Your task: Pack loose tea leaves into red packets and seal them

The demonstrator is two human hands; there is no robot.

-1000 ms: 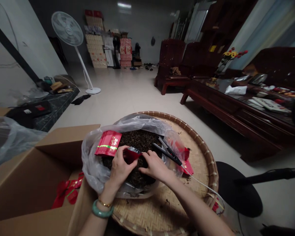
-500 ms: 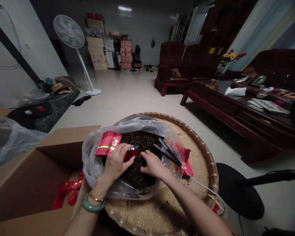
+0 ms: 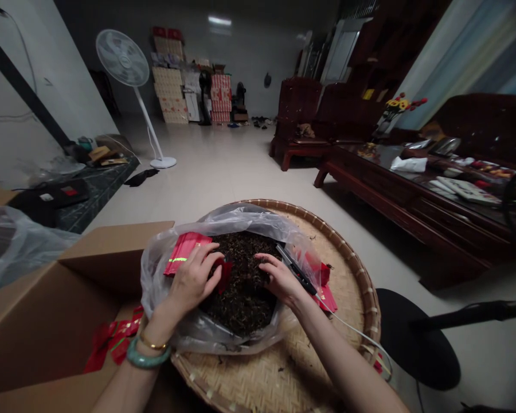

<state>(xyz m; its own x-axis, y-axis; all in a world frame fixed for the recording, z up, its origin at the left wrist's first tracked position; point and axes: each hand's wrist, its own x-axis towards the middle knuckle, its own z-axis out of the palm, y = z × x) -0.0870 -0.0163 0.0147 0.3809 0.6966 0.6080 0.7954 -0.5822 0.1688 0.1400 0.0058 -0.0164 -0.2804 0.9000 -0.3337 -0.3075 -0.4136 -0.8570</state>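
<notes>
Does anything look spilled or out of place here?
A few dark scraps lie on the woven bamboo tray, outside the plastic bag holding the heap of dried leaves, so they look spilled. Oddly, a corded tool resembling a hair straightener lies at that heap's edge.

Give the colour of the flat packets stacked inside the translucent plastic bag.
The flat packets are red with a greenish band, best seen in the head view.

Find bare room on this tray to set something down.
Two mostly bare patches of the bamboo tray: the near strip between plastic bag and front rim, partly under the right forearm, and the right side between red packets and rim, crossed by white cord. Crowded: the bag's mouth, with dried leaves, packet stack, flat iron, left hand and right hand.
</notes>
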